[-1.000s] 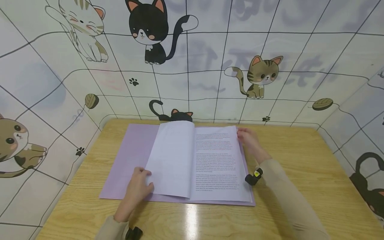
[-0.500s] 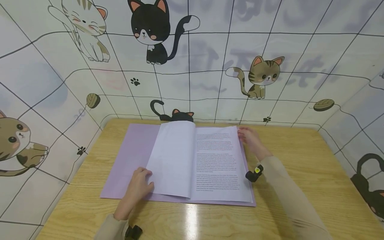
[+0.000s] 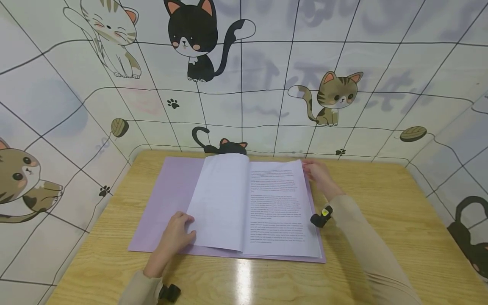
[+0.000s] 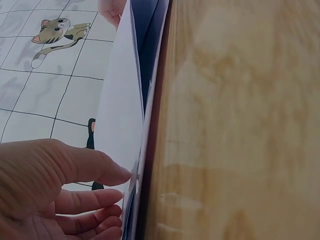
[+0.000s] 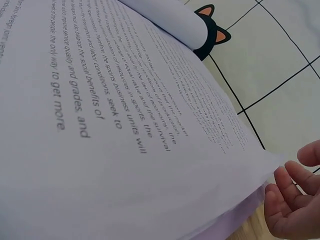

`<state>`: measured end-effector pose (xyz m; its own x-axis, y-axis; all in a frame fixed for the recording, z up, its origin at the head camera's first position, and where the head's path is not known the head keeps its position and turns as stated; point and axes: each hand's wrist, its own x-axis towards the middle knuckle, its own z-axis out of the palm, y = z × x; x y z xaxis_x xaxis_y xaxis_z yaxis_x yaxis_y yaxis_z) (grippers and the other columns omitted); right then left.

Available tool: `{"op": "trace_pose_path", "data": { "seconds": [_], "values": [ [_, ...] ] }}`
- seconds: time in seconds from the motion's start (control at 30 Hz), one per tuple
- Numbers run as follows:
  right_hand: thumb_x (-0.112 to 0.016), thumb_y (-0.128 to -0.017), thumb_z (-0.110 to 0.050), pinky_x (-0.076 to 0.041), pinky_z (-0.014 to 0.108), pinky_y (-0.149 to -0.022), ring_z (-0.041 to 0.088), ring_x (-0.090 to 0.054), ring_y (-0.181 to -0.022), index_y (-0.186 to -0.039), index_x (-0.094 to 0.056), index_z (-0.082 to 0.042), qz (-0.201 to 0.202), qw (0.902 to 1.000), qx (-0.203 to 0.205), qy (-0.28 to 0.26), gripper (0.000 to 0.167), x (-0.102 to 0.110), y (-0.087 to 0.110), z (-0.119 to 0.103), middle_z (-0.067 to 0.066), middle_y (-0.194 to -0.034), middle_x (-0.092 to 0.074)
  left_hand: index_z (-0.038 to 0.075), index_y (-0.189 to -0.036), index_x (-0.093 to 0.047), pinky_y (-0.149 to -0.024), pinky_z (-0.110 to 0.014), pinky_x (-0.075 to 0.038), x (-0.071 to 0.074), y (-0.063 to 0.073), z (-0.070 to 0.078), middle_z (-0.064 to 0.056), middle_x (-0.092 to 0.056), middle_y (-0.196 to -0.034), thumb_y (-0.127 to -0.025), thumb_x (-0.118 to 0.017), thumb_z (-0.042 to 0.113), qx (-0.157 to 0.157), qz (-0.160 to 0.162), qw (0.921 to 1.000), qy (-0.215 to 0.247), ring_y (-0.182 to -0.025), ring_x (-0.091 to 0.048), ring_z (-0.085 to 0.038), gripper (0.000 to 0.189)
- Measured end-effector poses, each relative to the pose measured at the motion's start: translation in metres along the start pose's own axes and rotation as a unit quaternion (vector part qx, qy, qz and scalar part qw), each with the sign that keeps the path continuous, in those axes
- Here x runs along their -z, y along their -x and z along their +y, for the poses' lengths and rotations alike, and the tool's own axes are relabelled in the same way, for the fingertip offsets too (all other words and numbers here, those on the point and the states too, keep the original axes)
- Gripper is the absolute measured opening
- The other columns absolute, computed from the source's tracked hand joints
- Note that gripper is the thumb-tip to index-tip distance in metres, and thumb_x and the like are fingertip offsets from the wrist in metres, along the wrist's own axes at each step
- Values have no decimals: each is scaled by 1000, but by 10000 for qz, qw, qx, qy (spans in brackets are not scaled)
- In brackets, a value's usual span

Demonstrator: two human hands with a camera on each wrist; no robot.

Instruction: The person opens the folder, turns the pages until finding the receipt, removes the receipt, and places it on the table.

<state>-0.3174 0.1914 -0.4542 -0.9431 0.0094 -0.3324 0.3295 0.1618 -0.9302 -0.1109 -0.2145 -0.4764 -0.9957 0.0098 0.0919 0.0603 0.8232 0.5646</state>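
A purple folder [image 3: 171, 186] lies spread on the table, with white paper pages inside. The left page [image 3: 219, 199] looks blank, and the right page [image 3: 276, 207] carries printed text. My left hand [image 3: 177, 233] rests at the lower left edge of the blank page. In the left wrist view its thumb [image 4: 107, 170] touches that page near the edge, the other fingers loosely bent beside it. My right hand [image 3: 318, 176] is at the printed page's upper right corner. In the right wrist view its fingertips [image 5: 281, 175] touch the slightly raised corner, while the thumb stays apart.
The wooden table [image 3: 366, 182] extends around the folder on both sides and in front. A white wall [image 3: 263, 106] with grid lines and cartoon cats rises behind it. A black wrist camera [image 3: 321, 217] sits on the right wrist, another on the left.
Both hands keep nearly the same places at the pages. The right wrist has shifted slightly, and the whole head view has drifted a little to the right. No page has turned.
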Motion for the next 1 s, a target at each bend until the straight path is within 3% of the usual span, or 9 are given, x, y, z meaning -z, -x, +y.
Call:
{"op": "trace_pose_path", "data": {
  "seconds": [0.17, 0.27, 0.5, 0.73, 1.0],
  "values": [
    [-47, -96, -15, -38, 28, -85, 14, -48, -94, -137, -43, -1, -3, 9997, -156, 204, 43, -1, 2, 1, 5, -111, -53, -9, -93, -64, -85, -50, -46, 0, 0, 2, -21, -56, -100, -67, -71, -2, 14, 0, 10000, 13, -96, -54, -38, 28],
    [-48, -95, -16, -38, 27, -82, 15, -47, -93, -135, -44, -1, -15, 9994, -180, 296, 42, -1, 7, 1, 3, -107, -51, -9, -94, -64, -85, -50, -46, 1, 1, 2, -21, -56, -99, -67, -71, -2, 20, -7, 10000, 5, -96, -54, -38, 28],
    [-46, -96, -17, -41, 21, -78, 8, -50, -85, -136, -41, 2, -167, 9999, 14, -19, 45, -1, 19, 0, -5, -94, -53, -9, -93, -64, -84, -50, -46, 1, 1, 3, -20, -56, -98, -67, -72, -2, 9, 23, 10000, 5, -95, -54, -38, 28],
    [-42, -99, -30, -43, 19, -81, 6, -52, -87, -138, -38, 2, -255, 9990, 64, -369, 51, 0, 26, -2, -5, -97, -54, -9, -93, -64, -84, -50, -46, 1, 1, 2, -21, -56, -99, -68, -72, -2, 34, 16, 10000, -5, -96, -53, -38, 28],
    [-49, -97, -20, -44, 18, -77, 5, -53, -82, -139, -37, 4, -170, 9990, 105, -389, 50, -1, 22, 0, -7, -91, -56, -9, -93, -65, -84, -50, -46, 0, 2, 2, -21, -57, -99, -68, -71, -2, 40, 17, 10000, -36, -96, -54, -38, 27]
  ]
}}
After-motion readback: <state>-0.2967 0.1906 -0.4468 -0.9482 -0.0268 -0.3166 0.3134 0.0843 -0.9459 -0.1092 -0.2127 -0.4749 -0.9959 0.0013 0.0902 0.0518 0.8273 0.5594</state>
